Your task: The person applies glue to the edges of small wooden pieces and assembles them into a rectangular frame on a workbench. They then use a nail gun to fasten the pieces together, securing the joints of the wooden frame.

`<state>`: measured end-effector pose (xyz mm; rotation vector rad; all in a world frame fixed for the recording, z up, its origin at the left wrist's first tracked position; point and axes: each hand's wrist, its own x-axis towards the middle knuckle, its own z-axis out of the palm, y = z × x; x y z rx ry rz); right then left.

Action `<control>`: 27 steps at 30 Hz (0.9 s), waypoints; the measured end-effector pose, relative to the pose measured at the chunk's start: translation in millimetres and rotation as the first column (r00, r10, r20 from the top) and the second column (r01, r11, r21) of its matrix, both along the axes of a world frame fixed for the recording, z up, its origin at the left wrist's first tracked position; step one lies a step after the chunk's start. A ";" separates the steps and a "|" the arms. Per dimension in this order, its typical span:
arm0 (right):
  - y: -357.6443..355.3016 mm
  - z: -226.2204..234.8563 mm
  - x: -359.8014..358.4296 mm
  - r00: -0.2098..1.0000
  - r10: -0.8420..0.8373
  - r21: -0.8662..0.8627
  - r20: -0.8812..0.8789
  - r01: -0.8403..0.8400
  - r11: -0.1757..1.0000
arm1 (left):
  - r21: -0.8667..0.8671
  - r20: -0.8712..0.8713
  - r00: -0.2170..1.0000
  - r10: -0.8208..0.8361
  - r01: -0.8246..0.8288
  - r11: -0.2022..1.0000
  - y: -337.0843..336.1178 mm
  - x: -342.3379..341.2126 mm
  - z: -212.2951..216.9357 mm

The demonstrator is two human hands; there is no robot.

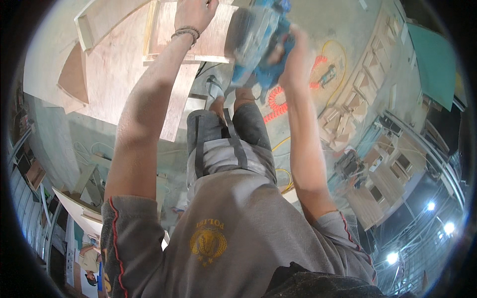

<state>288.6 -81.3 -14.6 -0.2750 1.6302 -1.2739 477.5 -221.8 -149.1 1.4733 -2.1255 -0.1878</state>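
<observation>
Gripping blurred blue power tool (261, 42) in R hand (295, 62), at R end of wood piece (214, 31). With L hand (194, 15) half curled above same piece; can't tell if grasping sth. Poss. slip or kick b/c of one-handed hold, maybe gouging wood or nipping L hand if too close. If dropped, could hit foot (217, 105) below. Nearby: red coiled hose (279, 100), poss. snag; wooden frames (365, 85) to R; big ply sheet (124, 92) to L, limiting room.
</observation>
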 end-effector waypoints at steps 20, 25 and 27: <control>127.1 12.7 50.7 0.997 0.068 0.130 0.033 -0.072 0.989 | 0.042 0.012 0.999 0.043 -0.043 0.998 1.5 2.5 3.3; 70.3 8.0 38.9 1.000 0.009 0.078 0.023 -0.011 0.997 | 0.033 -0.014 1.000 -0.008 0.008 0.999 -1.1 6.3 -0.1; 44.5 8.4 31.1 0.999 -0.029 0.079 0.031 0.026 0.997 | 0.043 0.002 1.000 -0.004 0.004 0.999 -2.7 5.7 -1.3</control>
